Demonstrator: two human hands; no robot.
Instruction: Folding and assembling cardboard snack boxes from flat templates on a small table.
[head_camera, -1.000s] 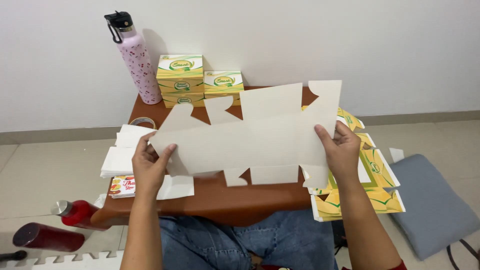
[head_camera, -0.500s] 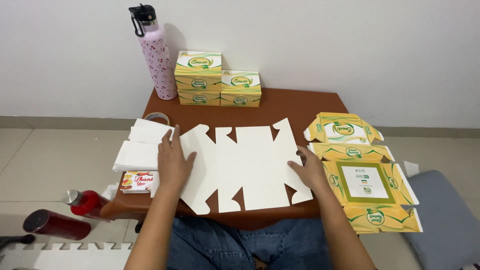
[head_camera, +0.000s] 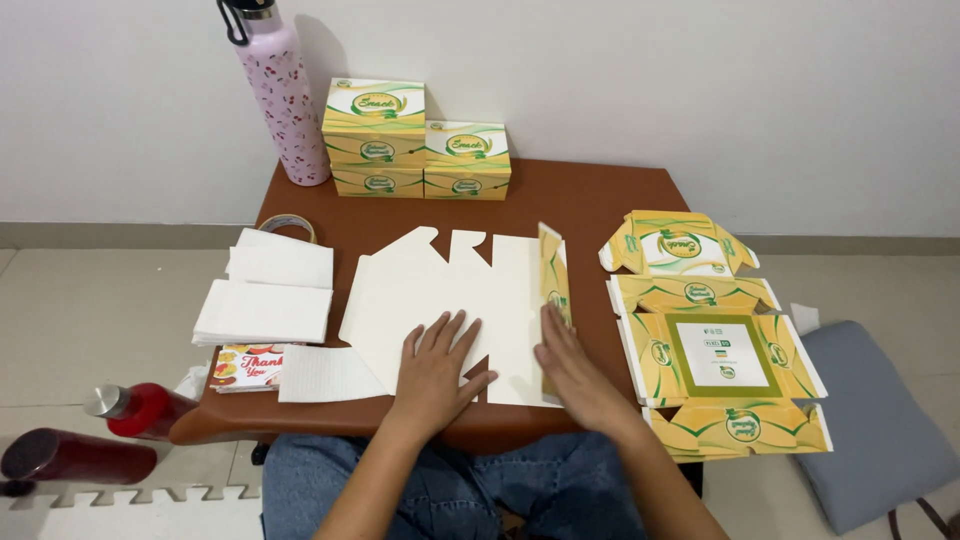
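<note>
At the centre of the frame a flat white box blank (head_camera: 440, 300) lay on the brown table (head_camera: 600, 200), plain side up. The left hand (head_camera: 432, 368) pressed flat on its lower middle, fingers spread, gripping nothing. The right hand (head_camera: 572, 372) stood on edge just right of it, fingers straight against a side flap (head_camera: 553, 275) that was folded upright and showed its yellow and green print. At right of centre a stack of printed blanks (head_camera: 720, 350) lay flat, yellow with green bands and a white rectangle in the middle, overhanging the table's right edge. At upper centre three made-up boxes (head_camera: 418, 140) stood against the wall, yellow below, white lids with a green oval label. Left of them stood a pink bottle (head_camera: 282, 95). At left lay white paper sheets (head_camera: 268, 290), with a red and white card (head_camera: 245, 366) just below. A tape roll (head_camera: 287, 223) sat above the sheets.
</note>
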